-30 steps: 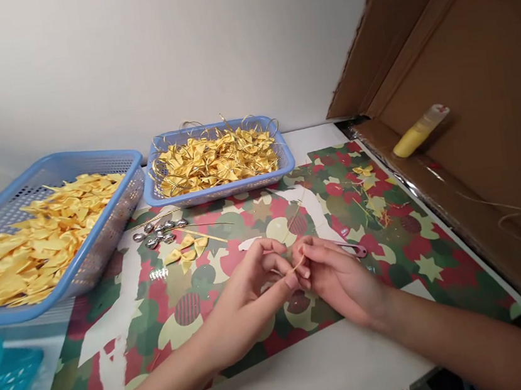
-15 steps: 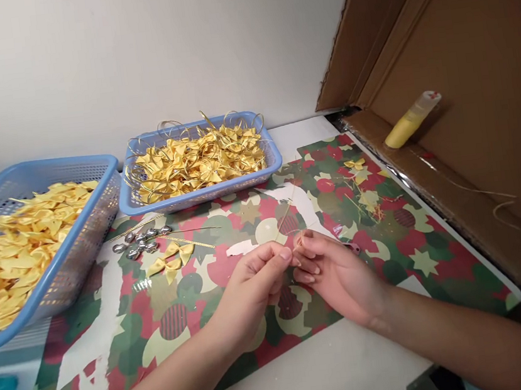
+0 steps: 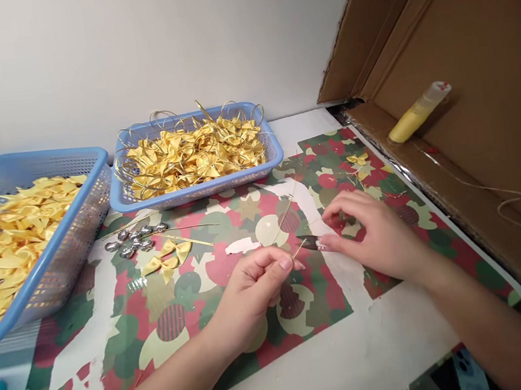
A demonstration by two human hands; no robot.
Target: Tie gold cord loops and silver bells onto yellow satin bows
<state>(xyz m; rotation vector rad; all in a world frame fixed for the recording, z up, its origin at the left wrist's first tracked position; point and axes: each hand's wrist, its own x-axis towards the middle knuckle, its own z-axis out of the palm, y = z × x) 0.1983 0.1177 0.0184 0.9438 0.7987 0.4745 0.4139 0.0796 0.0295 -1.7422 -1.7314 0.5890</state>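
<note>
My left hand (image 3: 264, 280) is closed in a pinch on a thin gold cord (image 3: 300, 249), whose short end sticks up past the fingertips. To its right, my right hand (image 3: 372, 232) curls over small scissors (image 3: 310, 242) with dark pointed blades facing left. The thumb touches the scissors near the blades; their handle is hidden under the hand. On the table to the left lie a yellow ribbon bow (image 3: 169, 262), a cluster of silver bells (image 3: 137, 238) and a few straight gold cords (image 3: 192, 238).
A blue basket (image 3: 201, 193) of yellow bows with gold cord loops stands at the back. Another blue basket (image 3: 65, 247) of yellow bows is at left. Cardboard (image 3: 461, 126) walls off the right, with a yellow tube (image 3: 415, 119) on its ledge. Ribbon scraps (image 3: 358, 159) lie nearby.
My right hand has parted from the left and moved right, over the scissors, whose blades now show. My left hand stays in place, still pinching the cord. The view has shifted slightly.
</note>
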